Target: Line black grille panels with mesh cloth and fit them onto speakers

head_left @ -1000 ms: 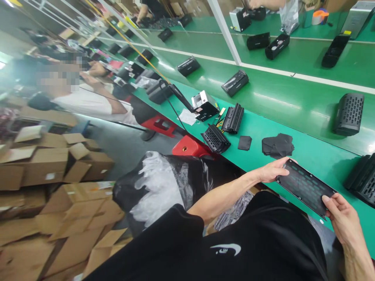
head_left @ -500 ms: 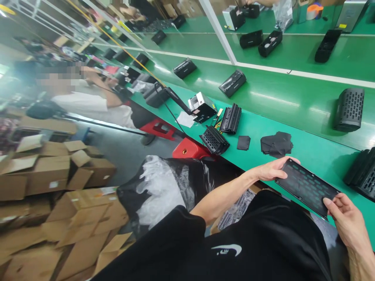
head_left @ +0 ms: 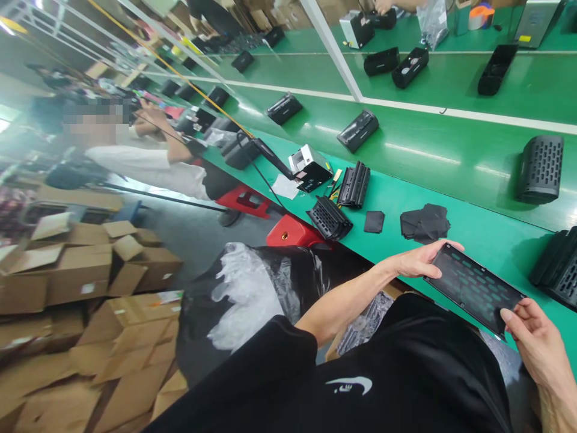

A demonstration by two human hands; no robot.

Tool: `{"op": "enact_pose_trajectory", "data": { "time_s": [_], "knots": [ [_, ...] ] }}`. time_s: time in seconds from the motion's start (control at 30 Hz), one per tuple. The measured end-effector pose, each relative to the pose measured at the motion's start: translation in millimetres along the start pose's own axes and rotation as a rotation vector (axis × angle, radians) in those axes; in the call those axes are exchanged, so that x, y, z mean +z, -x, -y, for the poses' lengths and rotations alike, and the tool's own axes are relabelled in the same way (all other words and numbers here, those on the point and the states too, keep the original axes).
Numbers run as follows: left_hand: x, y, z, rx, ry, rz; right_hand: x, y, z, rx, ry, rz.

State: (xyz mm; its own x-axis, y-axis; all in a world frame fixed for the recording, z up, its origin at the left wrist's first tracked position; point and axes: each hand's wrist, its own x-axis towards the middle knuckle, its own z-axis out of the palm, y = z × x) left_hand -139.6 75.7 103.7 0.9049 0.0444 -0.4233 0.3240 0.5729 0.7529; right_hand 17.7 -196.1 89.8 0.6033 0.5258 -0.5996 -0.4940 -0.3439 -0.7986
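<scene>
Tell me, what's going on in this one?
A person holds a slotted black panel by its ends, left hand at one, right hand at the other, thumbs on its face. On the green bench lie loose dark sheets, just beyond the left hand.

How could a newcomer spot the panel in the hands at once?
Follow the near edge of the green workbench toward the right of the view. There, the left hand and right hand hold a flat black panel by opposite ends. Rows of slots set it apart from the plain black sheets beyond it.
</scene>
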Motion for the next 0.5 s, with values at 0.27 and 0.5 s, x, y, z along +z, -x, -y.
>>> {"op": "enact_pose_trajectory", "data": {
  "time_s": [0.27, 0.5],
  "knots": [
    [-4.7, -15, 14, 0.046, 0.190, 0.014, 4, -5, -1, 0.064, -0.136, -0.033],
    [-5.3, -19, 14, 0.024, 0.212, 0.015, 4, -8, 3, 0.082, -0.173, -0.048]
  ]
}}
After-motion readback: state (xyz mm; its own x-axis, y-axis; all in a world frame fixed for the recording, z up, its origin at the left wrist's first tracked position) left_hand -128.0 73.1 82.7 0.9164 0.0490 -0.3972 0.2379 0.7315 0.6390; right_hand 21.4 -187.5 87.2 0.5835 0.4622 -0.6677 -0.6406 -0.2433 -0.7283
